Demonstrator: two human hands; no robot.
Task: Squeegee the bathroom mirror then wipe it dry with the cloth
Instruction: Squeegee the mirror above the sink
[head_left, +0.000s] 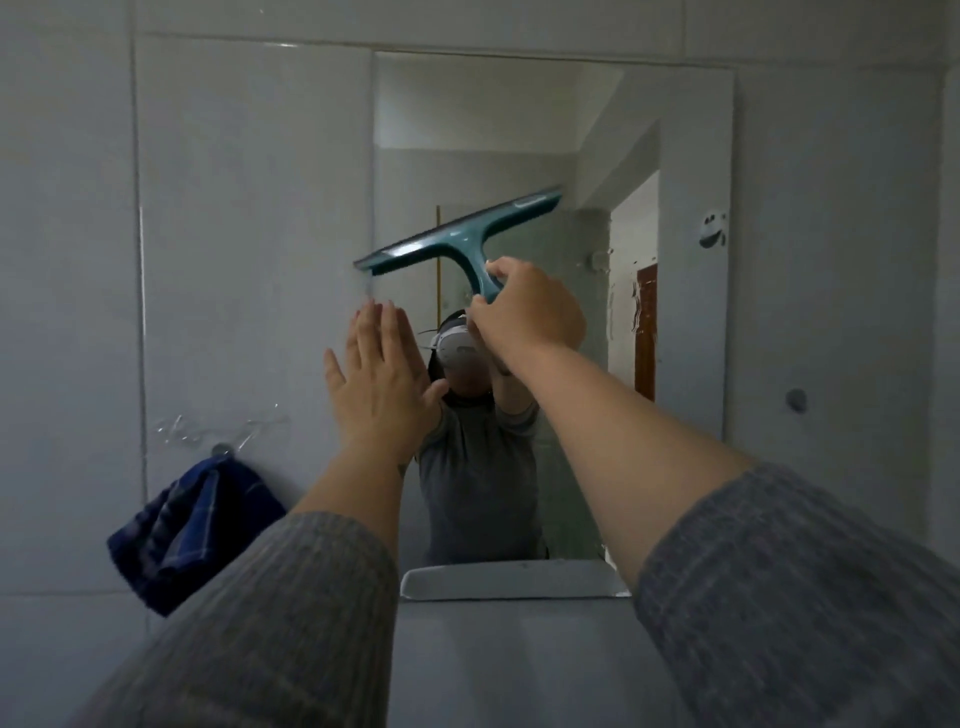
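The bathroom mirror (691, 156) hangs on the tiled wall ahead. A teal squeegee (457, 234) lies tilted against its left part, blade end low at the mirror's left edge and high toward the middle. My right hand (524, 312) grips the squeegee's handle from below. My left hand (382, 384) is raised flat with fingers spread, at the mirror's left edge, just under the blade's low end, holding nothing. A dark blue checked cloth (192, 525) hangs from a wall hook at the lower left.
A white shelf or cistern top (514, 582) sits right under the mirror. A small sticker (711, 228) is on the mirror's right side. A round wall knob (796, 400) is on the tiles to the right. A person's reflection fills the mirror's lower middle.
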